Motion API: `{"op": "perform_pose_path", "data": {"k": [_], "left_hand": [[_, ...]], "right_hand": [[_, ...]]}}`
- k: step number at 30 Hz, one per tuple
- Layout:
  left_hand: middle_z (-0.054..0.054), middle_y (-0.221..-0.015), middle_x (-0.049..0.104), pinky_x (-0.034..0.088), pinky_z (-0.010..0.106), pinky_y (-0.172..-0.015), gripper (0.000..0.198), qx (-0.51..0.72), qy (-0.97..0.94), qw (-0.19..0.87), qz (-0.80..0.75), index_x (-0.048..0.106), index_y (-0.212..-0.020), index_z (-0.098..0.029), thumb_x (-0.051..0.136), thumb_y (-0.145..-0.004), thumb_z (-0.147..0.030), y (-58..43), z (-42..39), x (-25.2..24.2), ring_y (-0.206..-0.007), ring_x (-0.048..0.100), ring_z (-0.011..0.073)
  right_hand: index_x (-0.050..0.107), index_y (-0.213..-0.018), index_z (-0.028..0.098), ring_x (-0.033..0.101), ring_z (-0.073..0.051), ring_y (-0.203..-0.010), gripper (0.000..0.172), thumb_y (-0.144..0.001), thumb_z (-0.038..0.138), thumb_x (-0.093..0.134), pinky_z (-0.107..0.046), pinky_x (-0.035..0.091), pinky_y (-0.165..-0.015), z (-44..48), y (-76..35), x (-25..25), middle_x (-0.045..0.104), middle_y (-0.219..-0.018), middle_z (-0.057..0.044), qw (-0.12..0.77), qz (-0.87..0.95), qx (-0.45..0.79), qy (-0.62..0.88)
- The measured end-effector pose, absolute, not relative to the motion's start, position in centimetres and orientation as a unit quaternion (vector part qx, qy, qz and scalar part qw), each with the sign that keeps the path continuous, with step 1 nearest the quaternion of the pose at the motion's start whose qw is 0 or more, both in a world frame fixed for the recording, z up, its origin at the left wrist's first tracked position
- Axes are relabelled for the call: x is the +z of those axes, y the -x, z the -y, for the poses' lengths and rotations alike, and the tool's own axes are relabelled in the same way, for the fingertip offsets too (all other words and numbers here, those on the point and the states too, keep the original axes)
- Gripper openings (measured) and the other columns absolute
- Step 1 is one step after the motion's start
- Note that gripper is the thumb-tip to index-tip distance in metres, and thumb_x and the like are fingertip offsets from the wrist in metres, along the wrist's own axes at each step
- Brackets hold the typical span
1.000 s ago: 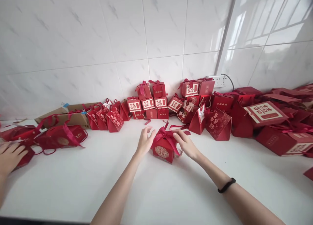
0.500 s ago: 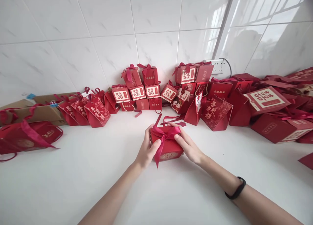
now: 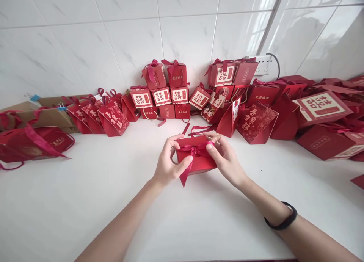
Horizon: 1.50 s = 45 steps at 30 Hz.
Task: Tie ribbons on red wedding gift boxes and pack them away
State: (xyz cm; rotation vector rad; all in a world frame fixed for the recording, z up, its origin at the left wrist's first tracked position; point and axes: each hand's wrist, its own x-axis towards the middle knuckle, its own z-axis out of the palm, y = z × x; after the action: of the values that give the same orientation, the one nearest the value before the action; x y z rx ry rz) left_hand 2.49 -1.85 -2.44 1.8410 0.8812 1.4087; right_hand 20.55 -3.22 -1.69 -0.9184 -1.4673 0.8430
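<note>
A red gift box (image 3: 199, 162) sits between my hands above the white tabletop, its top turned toward me. Across its top runs a magenta ribbon bow (image 3: 195, 150), with one tail hanging over the front edge. My left hand (image 3: 172, 161) grips the box's left side, thumb on the top beside the ribbon tail. On the other side, my right hand (image 3: 226, 156) holds the right edge, its thumb and forefinger on the bow's right loop. The fingers behind the box are partly hidden. Just beyond lie loose ribbon pieces (image 3: 199, 129).
Stacked red boxes (image 3: 170, 97) stand against the tiled wall. More gift boxes (image 3: 321, 110) are piled at the right. To the left are triangular boxes (image 3: 113, 118), a ribboned box (image 3: 36, 142) and cardboard (image 3: 59, 121). A power strip (image 3: 263, 65) is at the wall.
The box has tilted, so more of its top and less of its patterned front shows. My right thumb and forefinger have shifted onto the bow's right loop. The camera view has dipped slightly.
</note>
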Motion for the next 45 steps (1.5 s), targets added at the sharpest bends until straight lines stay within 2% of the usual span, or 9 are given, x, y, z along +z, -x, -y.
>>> {"op": "perform_pose_path", "data": {"k": [5,9,13,17,25,32,37,42,45], "left_hand": [[0.009,-0.115,0.056,0.044,0.035,-0.090,0.018,0.539,-0.738,0.173,-0.368,0.041,-0.073,-0.020,0.049,-0.088,-0.026,-2.2,1.7,-2.1,-0.118,0.049,0.0234],[0.004,-0.084,0.057,0.044,0.032,-0.083,0.017,0.524,-0.758,0.065,-0.383,0.046,-0.072,-0.020,0.052,-0.086,-0.026,-2.0,1.6,-1.6,-0.091,0.056,0.0178],[-0.001,-0.075,0.052,0.043,0.026,-0.065,0.021,0.516,-0.663,0.226,-0.492,0.043,-0.079,-0.021,0.053,-0.084,-0.039,-2.2,1.7,-1.3,-0.067,0.051,0.0129],[-0.004,-0.063,0.044,0.035,0.024,-0.055,0.041,0.414,-0.631,0.375,-0.537,0.038,-0.066,-0.020,0.051,-0.079,-0.056,-2.1,1.5,-0.7,-0.059,0.045,0.0116],[-0.003,-0.062,0.048,0.033,0.024,-0.058,0.039,0.314,-0.682,0.436,-0.495,0.047,-0.058,-0.017,0.059,-0.075,-0.051,-0.3,1.4,1.0,-0.061,0.045,0.0120],[0.000,-0.069,0.053,0.042,0.028,-0.068,0.033,0.297,-0.669,0.535,-0.421,0.047,-0.050,-0.016,0.065,-0.069,-0.038,2.7,-1.0,0.6,-0.065,0.049,0.0129],[0.004,-0.069,0.054,0.047,0.037,-0.079,0.024,0.300,-0.635,0.582,-0.410,0.055,-0.048,-0.018,0.065,-0.064,-0.034,5.7,-2.0,0.4,-0.070,0.054,0.0189],[0.002,-0.056,0.046,0.047,0.035,-0.068,0.022,0.289,-0.611,0.581,-0.454,0.050,-0.043,-0.019,0.061,-0.058,-0.030,8.3,-2.1,0.9,-0.059,0.047,0.0179],[0.001,-0.059,0.048,0.044,0.032,-0.064,0.023,0.302,-0.607,0.522,-0.518,0.049,-0.049,-0.019,0.060,-0.062,-0.034,7.7,-2.0,1.3,-0.062,0.047,0.0177]], "right_hand": [[0.047,-0.068,0.021,0.048,-0.025,-0.122,0.030,-0.082,0.044,0.059,-0.038,0.045,-0.092,3.0,-20.8,-1.2,0.053,-0.126,-0.006,0.574,0.587,0.401,0.406],[0.047,-0.070,0.021,0.047,-0.025,-0.122,0.028,-0.080,0.044,0.061,-0.035,0.049,-0.086,2.9,-21.1,-0.9,0.053,-0.122,-0.007,0.570,0.590,0.387,0.421],[0.043,-0.088,0.023,0.058,-0.023,-0.102,0.038,-0.075,0.054,0.062,-0.033,0.051,-0.072,2.7,-21.3,-0.6,0.058,-0.108,-0.007,0.519,0.560,0.428,0.483],[0.049,-0.078,0.020,0.058,-0.021,-0.085,0.043,-0.079,0.063,0.050,-0.032,0.047,-0.070,2.4,-21.6,-0.5,0.061,-0.088,-0.005,0.414,0.600,0.403,0.553],[0.041,-0.058,0.018,0.051,-0.012,-0.065,0.049,-0.071,0.060,0.063,-0.031,0.045,-0.071,1.6,-22.8,-0.2,0.051,-0.065,0.003,0.428,0.579,0.503,0.478],[0.062,-0.072,0.016,0.060,-0.022,-0.097,0.036,-0.069,0.051,0.072,-0.039,0.048,-0.089,0.4,-25.6,-0.1,0.066,-0.092,-0.007,0.403,0.543,0.569,0.468],[0.070,-0.078,0.015,0.060,-0.026,-0.102,0.033,-0.066,0.045,0.075,-0.042,0.050,-0.087,-0.4,-27.8,-0.1,0.067,-0.100,-0.012,0.444,0.507,0.554,0.489],[0.063,-0.065,0.021,0.063,-0.021,-0.073,0.015,-0.062,0.033,0.072,-0.040,0.053,-0.074,-0.7,-29.8,0.5,0.067,-0.077,-0.005,0.538,0.415,0.551,0.485],[0.055,-0.060,0.022,0.061,-0.022,-0.071,0.013,-0.066,0.033,0.061,-0.042,0.051,-0.073,-0.8,-30.4,0.9,0.062,-0.069,-0.004,0.588,0.425,0.462,0.510]]}}
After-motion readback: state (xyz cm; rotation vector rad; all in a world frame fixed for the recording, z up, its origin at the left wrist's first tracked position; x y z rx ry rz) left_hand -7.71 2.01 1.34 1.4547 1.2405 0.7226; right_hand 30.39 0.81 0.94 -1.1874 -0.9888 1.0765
